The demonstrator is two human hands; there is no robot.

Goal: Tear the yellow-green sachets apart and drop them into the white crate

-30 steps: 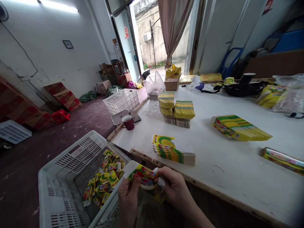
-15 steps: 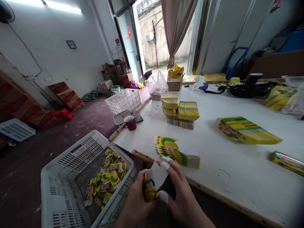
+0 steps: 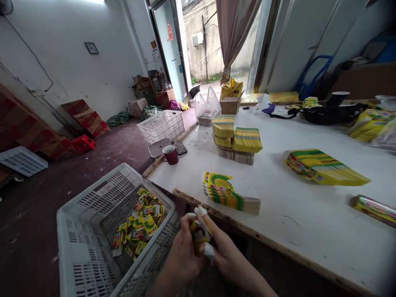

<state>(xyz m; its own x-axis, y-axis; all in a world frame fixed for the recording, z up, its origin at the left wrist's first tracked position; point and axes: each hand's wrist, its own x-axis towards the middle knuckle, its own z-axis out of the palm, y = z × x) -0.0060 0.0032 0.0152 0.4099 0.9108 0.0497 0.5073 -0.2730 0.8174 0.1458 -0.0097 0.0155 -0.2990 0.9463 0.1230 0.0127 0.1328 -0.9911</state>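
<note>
At the lower centre of the frame, both hands close round a small yellow carton (image 3: 202,235), just in front of the near edge of the counter (image 3: 306,247). The left hand (image 3: 182,253) wraps its left side; the right hand (image 3: 227,253) presses from the right, with white coverings on several fingertips (image 3: 201,210). The grip of each is pinching the carton, whose greater part the fingers hide.

At the lower left stands a pale crate (image 3: 82,235), holding a scatter of yellow boxes (image 3: 136,231). In the centre, near the hands, a fanned pile (image 3: 229,192) of flat cartons lies on the counter. Above it in the frame sit 2 stacks (image 3: 236,140) side by side, and right of centre a slanting bundle (image 3: 324,167). A shiny roll (image 3: 375,208) lies at the right edge. Left of centre, a dark red mug (image 3: 170,156) stands at the counter's corner, just beside a phone (image 3: 180,147). A clear bag (image 3: 207,107) and an open cardboard box (image 3: 229,106) are at the upper centre.
</note>
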